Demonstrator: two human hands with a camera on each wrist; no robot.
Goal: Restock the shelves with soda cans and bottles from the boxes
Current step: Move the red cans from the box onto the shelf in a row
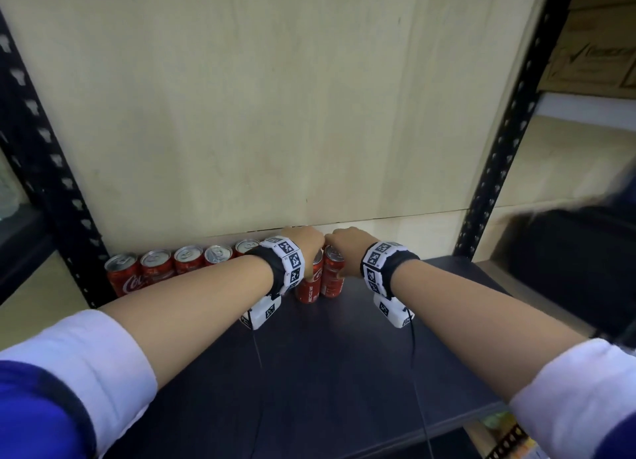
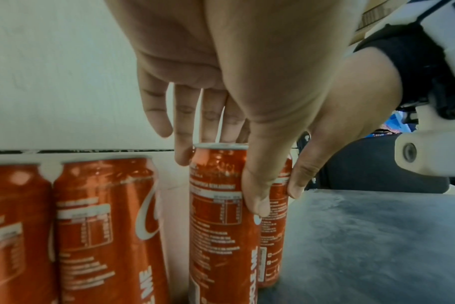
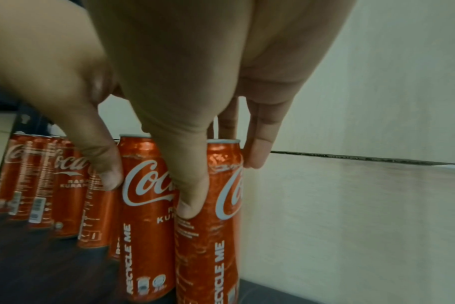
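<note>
At lower centre of the head view, your left hand (image 1: 309, 248) is gripping one red can (image 1: 311, 285) from above and your right hand (image 1: 346, 248) is gripping its neighbour (image 1: 333, 276), standing both on the dark shelf (image 1: 344, 355), probably to extend the row of cans (image 1: 172, 266) along the back panel (image 1: 275, 97).

The head camera looks forward and down along both forearms at the shelf (image 1: 344, 338). Each wrist camera sits close behind its grip (palm side), and all three views share the two held cans (image 1: 321, 279).
</note>
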